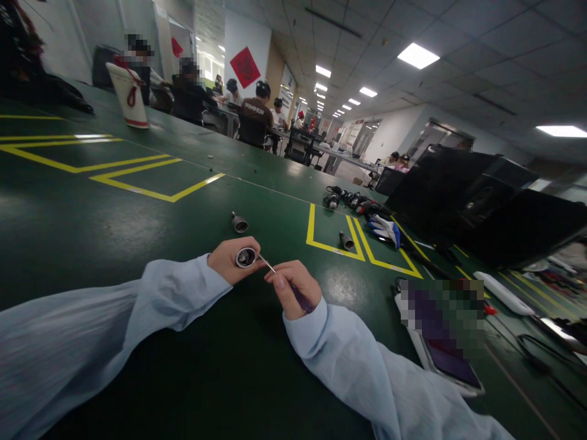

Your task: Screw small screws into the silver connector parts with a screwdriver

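Observation:
My left hand [228,260] is closed around a small round metal part [246,257], its open end facing me. My right hand [293,288] pinches a thin screwdriver [268,264] with a dark purple handle; its metal tip touches the rim of the round part. Both hands hover just above the green table [114,220], and both arms wear light blue sleeves. A similar small metal cylinder [239,222] lies on the table just beyond my hands.
Another small cylinder [346,240] lies inside yellow floor-tape markings. A row of dark parts [348,200], a blue-white glove [385,229], black cases [468,195] and a phone [447,360] sit at right. A white cup [128,95] stands far left. Several people sit at tables behind.

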Demonstrator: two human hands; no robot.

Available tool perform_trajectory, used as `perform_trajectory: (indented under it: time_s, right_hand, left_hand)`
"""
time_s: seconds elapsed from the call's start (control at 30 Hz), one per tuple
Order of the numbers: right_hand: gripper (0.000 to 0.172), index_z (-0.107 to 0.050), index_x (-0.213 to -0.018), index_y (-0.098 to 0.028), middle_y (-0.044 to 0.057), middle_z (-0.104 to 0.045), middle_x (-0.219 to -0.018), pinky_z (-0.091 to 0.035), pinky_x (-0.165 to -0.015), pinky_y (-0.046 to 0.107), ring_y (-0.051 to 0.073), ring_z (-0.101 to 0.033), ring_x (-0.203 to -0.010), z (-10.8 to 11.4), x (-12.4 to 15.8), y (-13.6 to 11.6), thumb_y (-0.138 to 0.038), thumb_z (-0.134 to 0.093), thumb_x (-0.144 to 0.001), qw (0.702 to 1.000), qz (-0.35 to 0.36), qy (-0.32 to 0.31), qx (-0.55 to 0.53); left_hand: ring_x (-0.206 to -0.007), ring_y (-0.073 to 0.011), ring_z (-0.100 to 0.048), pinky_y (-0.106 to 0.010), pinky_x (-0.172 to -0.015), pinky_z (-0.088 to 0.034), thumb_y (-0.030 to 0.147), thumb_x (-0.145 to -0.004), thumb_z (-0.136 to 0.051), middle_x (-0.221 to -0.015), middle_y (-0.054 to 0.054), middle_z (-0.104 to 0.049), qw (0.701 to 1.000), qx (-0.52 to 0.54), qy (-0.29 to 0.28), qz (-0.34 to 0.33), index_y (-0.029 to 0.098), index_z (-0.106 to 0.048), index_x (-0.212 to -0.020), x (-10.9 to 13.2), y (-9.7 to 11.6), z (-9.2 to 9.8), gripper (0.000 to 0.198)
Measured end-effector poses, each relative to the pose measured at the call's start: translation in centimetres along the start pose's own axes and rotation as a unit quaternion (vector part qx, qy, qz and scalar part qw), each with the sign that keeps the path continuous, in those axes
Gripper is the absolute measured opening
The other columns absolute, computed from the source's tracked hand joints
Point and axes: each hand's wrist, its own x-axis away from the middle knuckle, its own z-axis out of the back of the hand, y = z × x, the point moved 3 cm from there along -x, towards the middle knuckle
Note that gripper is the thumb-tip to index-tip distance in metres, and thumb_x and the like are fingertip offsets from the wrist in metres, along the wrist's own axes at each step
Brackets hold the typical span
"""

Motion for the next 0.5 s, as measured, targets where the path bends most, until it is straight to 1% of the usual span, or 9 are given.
perform_trajectory:
  time_s: [0.07, 0.13, 0.17, 0.23, 0.27, 0.33, 0.4, 0.5]
  right_hand:
    - [0.016, -0.059, -0.074, -0.02, 0.004, -0.065, -0.072, -0.047, -0.07, 0.03, 0.015, -0.06, -0.071, -0.1, 0.0, 0.3, -0.022, -0.045, -0.082, 1.0, 0.0, -0.001, 0.021]
    - [0.019, -0.06, -0.075, -0.02, 0.004, -0.065, -0.07, -0.047, -0.065, 0.029, 0.015, -0.06, -0.065, -0.3, -0.1, 0.7, -0.023, -0.044, -0.084, 0.998, -0.032, -0.006, 0.05]
    - [0.019, -0.06, -0.074, -0.021, 0.004, -0.066, -0.07, -0.046, -0.065, 0.029, 0.015, -0.06, -0.065, -0.4, -0.2, 0.9, -0.024, -0.044, -0.084, 0.997, -0.043, -0.009, 0.065]
    - [0.013, -0.056, -0.072, -0.021, 0.005, -0.066, -0.076, -0.046, -0.071, 0.032, 0.017, -0.06, -0.072, -0.7, -0.5, 1.1, -0.026, -0.049, -0.081, 0.995, -0.039, -0.008, 0.09]
    - [0.009, -0.053, -0.071, -0.021, 0.006, -0.066, -0.081, -0.045, -0.074, 0.033, 0.018, -0.06, -0.078, -0.8, -0.6, 1.1, -0.028, -0.054, -0.078, 0.995, -0.03, -0.005, 0.096]
    - [0.016, -0.047, -0.07, -0.022, 0.007, -0.064, -0.089, -0.044, -0.078, 0.036, 0.02, -0.059, -0.085, -1.1, -0.8, 1.3, -0.028, -0.061, -0.071, 0.995, -0.021, -0.001, 0.098]
    - [0.022, -0.043, -0.071, -0.022, 0.008, -0.061, -0.09, -0.044, -0.077, 0.036, 0.02, -0.057, -0.085, -1.4, -0.9, 1.5, -0.026, -0.064, -0.065, 0.994, -0.021, 0.005, 0.103]
    - [0.026, -0.041, -0.073, -0.022, 0.008, -0.058, -0.091, -0.044, -0.077, 0.036, 0.021, -0.055, -0.087, -1.5, -0.9, 1.8, -0.02, -0.063, -0.062, 0.991, -0.009, 0.025, 0.128]
  left_hand:
    - [-0.053, -0.0085, -0.045, -0.021, -0.051, -0.038, 0.038, -0.07, -0.056, -0.059, 0.003, -0.048, 1.0, -0.01, 0.003, 0.001, 0.016, -0.045, -0.064, 0.0, 0.1, 0.0, 0.025]
    - [-0.056, -0.0096, -0.047, -0.022, -0.054, -0.039, 0.04, -0.069, -0.058, -0.062, 0.003, -0.049, 0.999, -0.025, 0.02, 0.013, 0.017, -0.045, -0.066, 0.0, 0.1, -0.2, 0.026]
    - [-0.058, -0.0105, -0.048, -0.023, -0.055, -0.04, 0.039, -0.068, -0.059, -0.064, 0.003, -0.049, 0.999, -0.03, 0.029, 0.021, 0.017, -0.045, -0.069, 0.0, 0.0, -0.3, 0.026]
    - [-0.061, -0.0119, -0.05, -0.024, -0.057, -0.041, 0.035, -0.067, -0.06, -0.068, 0.003, -0.05, 0.999, -0.02, 0.034, 0.035, 0.017, -0.045, -0.081, 0.0, -0.1, -0.9, 0.026]
    - [-0.061, -0.0122, -0.051, -0.024, -0.057, -0.041, 0.03, -0.067, -0.059, -0.07, 0.003, -0.051, 0.999, -0.006, 0.024, 0.036, 0.018, -0.044, -0.088, 0.0, -0.2, -1.2, 0.029]
    - [-0.063, -0.0125, -0.052, -0.025, -0.058, -0.042, 0.02, -0.066, -0.055, -0.073, 0.003, -0.051, 0.999, 0.023, -0.01, 0.027, 0.018, -0.04, -0.103, 0.0, -0.3, -2.0, 0.04]
    - [-0.066, -0.0128, -0.053, -0.025, -0.061, -0.044, 0.011, -0.063, -0.049, -0.078, 0.001, -0.051, 0.999, 0.03, -0.038, 0.011, 0.017, -0.035, -0.114, 0.0, -0.3, -2.5, 0.053]
    - [-0.074, -0.0147, -0.055, -0.028, -0.069, -0.046, 0.005, -0.059, -0.046, -0.087, -0.002, -0.054, 0.999, 0.011, -0.05, -0.001, 0.015, -0.031, -0.123, 0.1, -0.4, -2.7, 0.067]
